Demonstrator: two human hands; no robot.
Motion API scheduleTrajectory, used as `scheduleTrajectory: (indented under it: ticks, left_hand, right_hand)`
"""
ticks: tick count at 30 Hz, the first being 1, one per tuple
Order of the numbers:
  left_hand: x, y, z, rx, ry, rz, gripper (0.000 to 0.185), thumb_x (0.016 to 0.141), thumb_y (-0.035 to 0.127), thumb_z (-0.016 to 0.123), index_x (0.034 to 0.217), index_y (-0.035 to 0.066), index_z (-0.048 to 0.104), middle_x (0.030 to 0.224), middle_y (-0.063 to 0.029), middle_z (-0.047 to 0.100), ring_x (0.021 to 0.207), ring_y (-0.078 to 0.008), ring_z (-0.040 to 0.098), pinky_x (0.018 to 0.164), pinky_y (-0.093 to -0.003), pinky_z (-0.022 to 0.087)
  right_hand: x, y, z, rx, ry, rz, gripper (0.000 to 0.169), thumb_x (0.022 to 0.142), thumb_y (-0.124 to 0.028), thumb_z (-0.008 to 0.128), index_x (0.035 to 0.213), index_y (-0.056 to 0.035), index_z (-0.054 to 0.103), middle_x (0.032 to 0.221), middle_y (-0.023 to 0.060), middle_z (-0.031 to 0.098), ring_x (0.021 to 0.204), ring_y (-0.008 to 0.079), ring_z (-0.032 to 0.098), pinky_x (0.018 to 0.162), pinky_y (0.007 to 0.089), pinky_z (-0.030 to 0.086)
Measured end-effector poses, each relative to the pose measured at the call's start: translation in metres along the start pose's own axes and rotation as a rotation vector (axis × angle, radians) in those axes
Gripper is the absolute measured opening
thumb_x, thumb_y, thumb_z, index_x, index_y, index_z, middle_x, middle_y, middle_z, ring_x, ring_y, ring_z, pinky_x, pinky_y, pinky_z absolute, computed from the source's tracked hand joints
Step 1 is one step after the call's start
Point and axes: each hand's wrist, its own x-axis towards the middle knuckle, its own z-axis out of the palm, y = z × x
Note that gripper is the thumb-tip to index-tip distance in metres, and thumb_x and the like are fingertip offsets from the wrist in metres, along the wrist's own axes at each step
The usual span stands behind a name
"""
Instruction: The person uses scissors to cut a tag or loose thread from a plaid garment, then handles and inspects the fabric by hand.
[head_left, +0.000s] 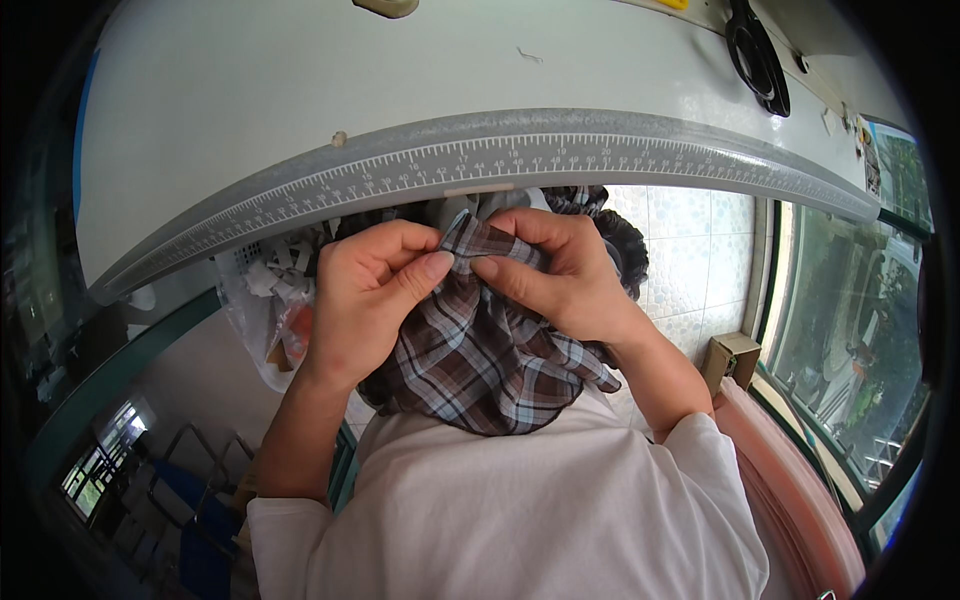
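A brown, black and pale blue plaid cloth piece (480, 360) hangs from my two hands just in front of my chest. My left hand (375, 289) pinches its upper edge between thumb and forefinger. Close beside it, my right hand (566, 274) grips the same edge, with the thumb on the near side and the fingers behind the cloth. A small folded corner stands up between the two hands. Below, the cloth falls in loose folds to a curved dark-stitched hem. More dark gathered fabric (624, 244) shows behind my right hand, partly hidden by the table edge.
A white worktable (435, 75) with a printed grey ruler edge (510, 157) lies beyond my hands. Black-handled scissors (757, 64) rest at its right. A basket of scraps (277, 281) stands below left. Pink fabric (787, 480) and a cardboard box (730, 358) sit to the right.
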Motion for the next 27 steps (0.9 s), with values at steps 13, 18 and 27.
scheduleTrajectory:
  ticks: [13, 18, 27]
  left_hand:
    - [0.005, 0.000, -0.008, 0.122, -0.127, 0.096, 0.007, 0.087, -0.002, 0.069, 0.083, -0.005, 0.064, 0.080, 0.0006, 0.061, 0.073, -0.0036, 0.053, 0.064, -0.0202, 0.045]
    - [0.007, 0.018, -0.009, 0.056, -0.226, -0.024, 0.007, 0.086, -0.006, 0.065, 0.081, -0.005, 0.060, 0.078, 0.0007, 0.060, 0.074, -0.0040, 0.053, 0.062, -0.0198, 0.042]
    - [-0.003, 0.008, -0.009, 0.283, 0.021, 0.152, 0.009, 0.082, -0.007, 0.063, 0.078, -0.003, 0.056, 0.074, 0.0009, 0.054, 0.068, -0.0035, 0.047, 0.060, -0.0207, 0.040]
  right_hand:
    - [0.000, 0.007, 0.001, -0.064, 0.034, -0.094, 0.017, 0.085, -0.006, 0.073, 0.097, 0.0029, 0.067, 0.089, 0.0043, 0.067, 0.083, 0.0084, 0.059, 0.076, 0.0248, 0.048]
    - [0.001, 0.004, -0.003, -0.048, -0.017, -0.014, 0.018, 0.081, -0.009, 0.077, 0.093, 0.0019, 0.068, 0.083, 0.0013, 0.066, 0.079, 0.0065, 0.058, 0.071, 0.0238, 0.047]
    - [-0.023, 0.005, -0.034, -0.171, -0.114, 0.084, 0.017, 0.077, -0.008, 0.077, 0.076, -0.0007, 0.062, 0.067, -0.0048, 0.051, 0.065, 0.0032, 0.043, 0.056, 0.0228, 0.035]
